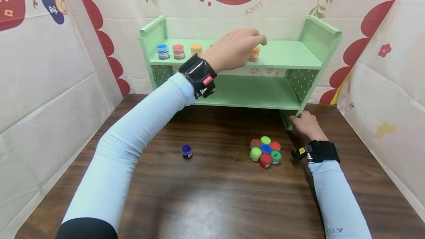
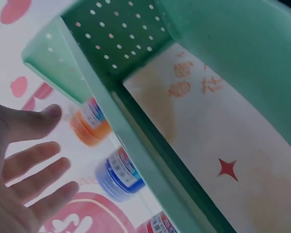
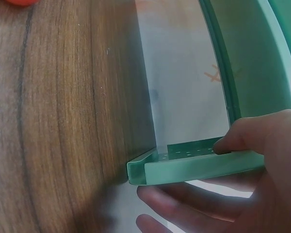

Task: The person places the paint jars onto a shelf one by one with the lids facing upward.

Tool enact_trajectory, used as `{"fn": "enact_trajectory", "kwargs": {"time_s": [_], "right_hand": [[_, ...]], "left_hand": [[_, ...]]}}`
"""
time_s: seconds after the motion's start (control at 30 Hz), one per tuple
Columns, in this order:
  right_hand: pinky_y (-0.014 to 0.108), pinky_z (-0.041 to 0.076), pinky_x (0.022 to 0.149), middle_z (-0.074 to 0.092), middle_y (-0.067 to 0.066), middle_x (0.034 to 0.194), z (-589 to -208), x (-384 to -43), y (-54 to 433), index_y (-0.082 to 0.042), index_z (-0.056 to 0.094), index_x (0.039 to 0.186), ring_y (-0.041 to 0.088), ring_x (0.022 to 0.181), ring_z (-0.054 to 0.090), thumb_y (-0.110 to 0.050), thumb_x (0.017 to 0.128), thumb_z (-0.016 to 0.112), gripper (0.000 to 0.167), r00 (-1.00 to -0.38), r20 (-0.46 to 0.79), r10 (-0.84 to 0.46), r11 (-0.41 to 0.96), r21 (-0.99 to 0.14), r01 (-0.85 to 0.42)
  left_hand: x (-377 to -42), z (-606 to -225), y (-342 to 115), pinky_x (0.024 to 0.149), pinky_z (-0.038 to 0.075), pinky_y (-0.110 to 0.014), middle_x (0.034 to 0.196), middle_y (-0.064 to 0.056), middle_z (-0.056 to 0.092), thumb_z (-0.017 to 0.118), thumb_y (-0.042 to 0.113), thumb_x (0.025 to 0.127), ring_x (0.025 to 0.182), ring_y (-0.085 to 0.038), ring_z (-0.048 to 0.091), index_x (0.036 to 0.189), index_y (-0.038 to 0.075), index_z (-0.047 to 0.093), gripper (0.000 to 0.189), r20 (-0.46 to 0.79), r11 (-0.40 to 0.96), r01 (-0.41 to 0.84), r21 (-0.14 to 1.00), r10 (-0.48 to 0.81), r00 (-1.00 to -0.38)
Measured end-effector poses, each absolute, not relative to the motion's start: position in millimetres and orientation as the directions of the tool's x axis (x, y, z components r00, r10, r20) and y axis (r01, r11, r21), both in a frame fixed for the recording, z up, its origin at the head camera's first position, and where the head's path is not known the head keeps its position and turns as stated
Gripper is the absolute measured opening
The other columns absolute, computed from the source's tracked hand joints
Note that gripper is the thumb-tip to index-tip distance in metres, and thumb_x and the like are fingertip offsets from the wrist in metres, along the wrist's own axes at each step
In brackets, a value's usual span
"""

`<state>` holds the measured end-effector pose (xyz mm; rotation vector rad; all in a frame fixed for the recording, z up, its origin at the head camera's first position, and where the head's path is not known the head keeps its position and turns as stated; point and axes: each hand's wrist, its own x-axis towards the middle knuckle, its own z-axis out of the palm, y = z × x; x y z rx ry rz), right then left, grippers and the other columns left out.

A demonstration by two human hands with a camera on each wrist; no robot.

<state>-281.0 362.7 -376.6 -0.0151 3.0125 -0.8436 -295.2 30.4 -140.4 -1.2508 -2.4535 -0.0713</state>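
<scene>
My left hand (image 1: pixel 237 49) is over the upper board of a green two-tier shelf (image 1: pixel 292 52), beside a small orange paint jar (image 1: pixel 254 54). In the left wrist view its thumb and fingers are spread, with a gap between them and that orange jar (image 2: pixel 90 124); a blue jar (image 2: pixel 120 174) stands further along the board. Down at the shelf's front right leg, my right hand (image 1: pixel 308 125) grips the green leg (image 3: pixel 199 167), thumb on one side and fingers on the other. Blue (image 1: pixel 163 51), pinkish-red (image 1: pixel 178 51) and yellow (image 1: pixel 196 49) jars line the upper board's left; my left hand hides its middle.
A cluster of several paint jars (image 1: pixel 265 149), red, green, brownish and blue, sits on the wooden table (image 1: pixel 212 202) left of my right wrist. One dark blue-purple jar (image 1: pixel 187 151) stands alone further left. Printed cloth (image 1: pixel 59 84) walls enclose the back and sides.
</scene>
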Motion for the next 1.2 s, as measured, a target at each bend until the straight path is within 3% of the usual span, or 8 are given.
{"fn": "enact_trajectory", "kwargs": {"time_s": [0.2, 0.4, 0.67, 0.87, 1.0, 1.2], "right_hand": [[0.031, 0.045, 0.067, 0.065, 0.019, 0.089, -377, -282, 364, 0.005, 0.056, 0.105, 0.032, 0.083, 0.062, -0.036, 0.106, 0.041, 0.044, -1.0, -0.011, -0.016, 0.858, -0.514, -0.008], [0.031, 0.045, 0.067, 0.065, 0.019, 0.09, -381, -282, 365, 0.004, 0.057, 0.104, 0.033, 0.085, 0.062, -0.037, 0.106, 0.041, 0.044, -1.0, -0.009, -0.012, 0.859, -0.512, -0.006], [0.031, 0.046, 0.069, 0.067, 0.021, 0.093, -379, -282, 363, 0.005, 0.057, 0.108, 0.033, 0.086, 0.064, -0.036, 0.106, 0.042, 0.045, -1.0, 0.002, -0.012, 0.857, -0.515, -0.011], [0.03, 0.046, 0.067, 0.068, 0.02, 0.09, -379, -283, 363, 0.006, 0.057, 0.108, 0.03, 0.083, 0.065, -0.037, 0.106, 0.041, 0.045, -1.0, -0.011, -0.01, 0.855, -0.519, -0.003], [0.03, 0.046, 0.067, 0.068, 0.021, 0.094, -379, -283, 362, 0.007, 0.056, 0.112, 0.03, 0.084, 0.065, -0.038, 0.106, 0.04, 0.048, -1.0, -0.018, -0.013, 0.848, -0.531, -0.001], [0.03, 0.045, 0.067, 0.067, 0.024, 0.097, -380, -284, 361, 0.007, 0.057, 0.111, 0.033, 0.086, 0.064, -0.036, 0.106, 0.041, 0.047, -1.0, -0.009, -0.012, 0.851, -0.525, -0.005]], "left_hand": [[-271, -166, 14, 0.116, 0.042, -0.032, 0.138, -0.013, 0.064, 0.066, 0.015, 0.101, 0.132, -0.027, 0.057, 0.134, 0.006, 0.065, 0.035, 0.491, 0.487, 0.86, -0.154, 0.793, -0.361], [-248, -211, -9, 0.113, 0.046, -0.032, 0.138, -0.011, 0.064, 0.071, 0.02, 0.098, 0.131, -0.024, 0.059, 0.134, 0.008, 0.065, 0.038, 0.544, 0.465, 0.876, -0.127, 0.771, -0.331], [-231, -277, -46, 0.102, 0.054, -0.035, 0.133, -0.009, 0.067, 0.073, 0.021, 0.097, 0.124, -0.023, 0.063, 0.131, 0.009, 0.068, 0.036, 0.578, 0.505, 0.863, 0.037, 0.693, -0.43], [-229, -308, -67, 0.094, 0.056, -0.032, 0.125, -0.001, 0.071, 0.073, 0.022, 0.097, 0.111, -0.015, 0.068, 0.127, 0.014, 0.07, 0.032, 0.514, 0.561, 0.814, 0.153, 0.658, -0.55], [-231, -317, -81, 0.085, 0.058, -0.032, 0.115, 0.004, 0.075, 0.074, 0.026, 0.096, 0.099, -0.012, 0.072, 0.12, 0.017, 0.072, 0.025, 0.34, 0.616, 0.751, 0.237, 0.672, -0.658], [-236, -329, -102, 0.087, 0.056, -0.036, 0.115, -0.001, 0.075, 0.079, 0.031, 0.092, 0.101, -0.017, 0.069, 0.119, 0.015, 0.072, 0.032, -0.057, 0.75, 0.583, 0.313, 0.627, -0.777]]}}
